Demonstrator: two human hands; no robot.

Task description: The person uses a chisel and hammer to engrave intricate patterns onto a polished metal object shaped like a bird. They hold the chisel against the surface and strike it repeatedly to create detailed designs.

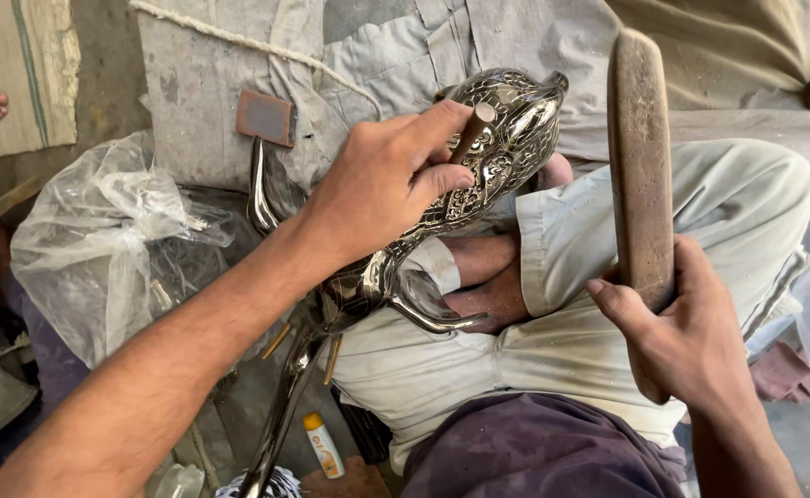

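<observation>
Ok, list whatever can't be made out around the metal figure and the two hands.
- Head view: chisel tip, hidden by left hand fingers.
- Metal figure lower end, cut off by the bottom edge.
- Wooden mallet lower end, covered by right hand.
- Plastic bag contents, blurred by crumpled film.

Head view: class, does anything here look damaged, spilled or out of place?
Nothing stands out. The left hand steadies a punch on the metal figure; the right hand grips a wooden mallet. A small bottle lies on the floor, nothing spilled.
</observation>
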